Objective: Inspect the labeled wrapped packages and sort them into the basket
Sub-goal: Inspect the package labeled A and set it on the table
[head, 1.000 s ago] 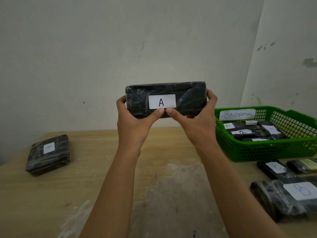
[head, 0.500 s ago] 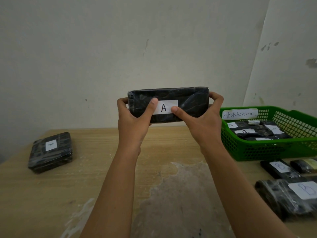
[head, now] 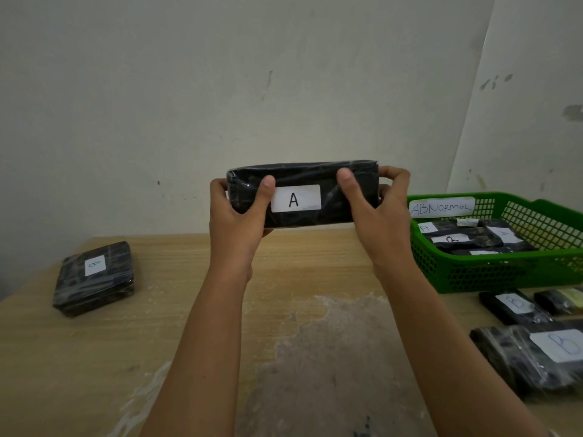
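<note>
Package (head: 303, 193): black wrap under glossy clear film, white label with black "A". Basket (head: 492, 272): green lattice, white tag. Bench (head: 299, 263): tan wood grain with a grey worn patch. Wall (head: 220, 89): off-white, dark marks.

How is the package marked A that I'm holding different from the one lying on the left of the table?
The A package is held up, gripped at its ends by the left hand and right hand; the left package lies flat on the table, untouched. The A package's label reads upright; the left package's label sits sideways, seemingly a B. Both are black, film-wrapped, white-labelled.
</note>
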